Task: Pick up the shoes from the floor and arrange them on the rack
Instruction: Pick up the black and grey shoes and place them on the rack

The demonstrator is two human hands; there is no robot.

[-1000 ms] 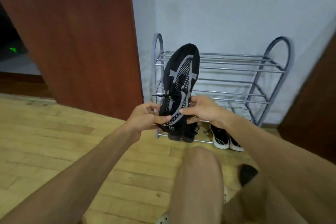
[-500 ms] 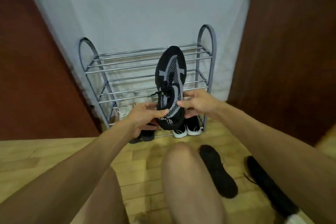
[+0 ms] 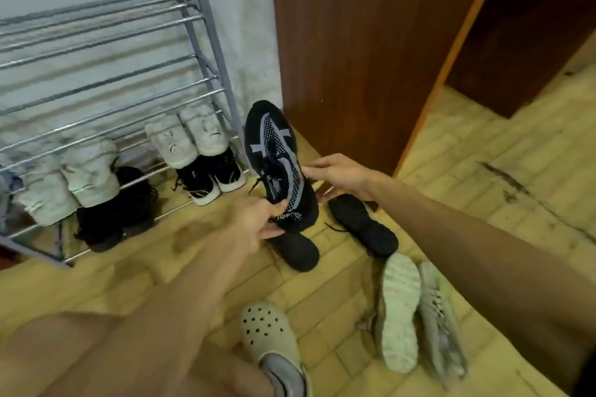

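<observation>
A black shoe with grey straps (image 3: 274, 151) is held up, toe pointing away, just right of the metal shoe rack (image 3: 206, 26). My left hand (image 3: 254, 222) grips its heel from the left. My right hand (image 3: 342, 174) holds its right side with the fingers spread along it. On the floor below lie two black shoes (image 3: 362, 224) (image 3: 298, 250) and a pair of pale grey sneakers (image 3: 400, 313), one sole up. White shoes (image 3: 187, 135) and black shoes (image 3: 209, 177) sit on the rack's lower shelves.
A dark wooden panel (image 3: 354, 42) stands right of the rack, against the white wall. My foot in a pale clog (image 3: 274, 338) is on the wooden floor at the bottom centre. Open floor lies to the right.
The view has swung right and down, so the rack now sits at the left. The held shoe has come down off the rack's front to a spot beside its right end, over the floor shoes.
</observation>
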